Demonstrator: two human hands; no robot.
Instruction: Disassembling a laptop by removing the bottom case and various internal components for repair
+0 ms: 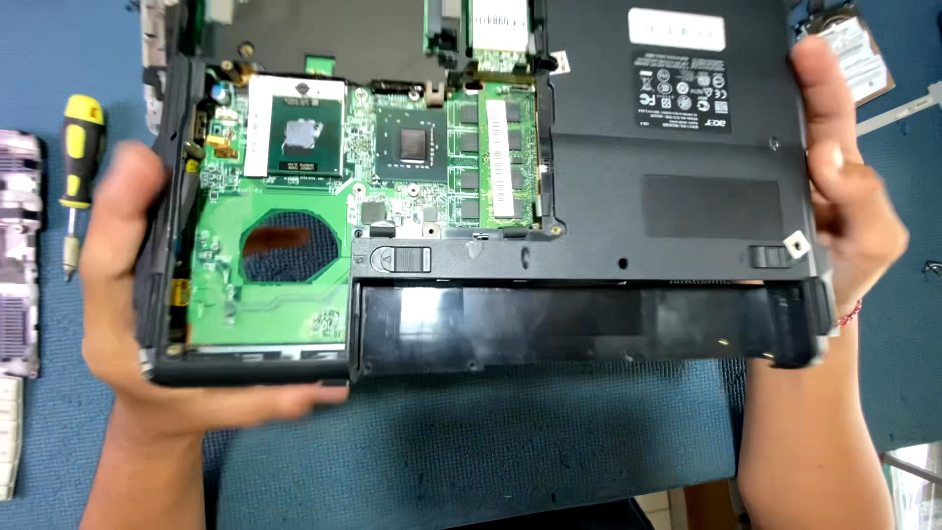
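An opened black laptop is held underside up over a blue mat. Its green circuit board is exposed on the left, with a processor chip and memory modules showing. A long black battery sits along the near edge. My left hand grips the laptop's left side, fingers curled under the near corner. My right hand clasps the right edge, thumb up along the side.
A yellow-and-black screwdriver lies on the blue mat at the left. A grey plastic part rests at the far left edge. A hard drive lies at the top right, with a white strip beside it.
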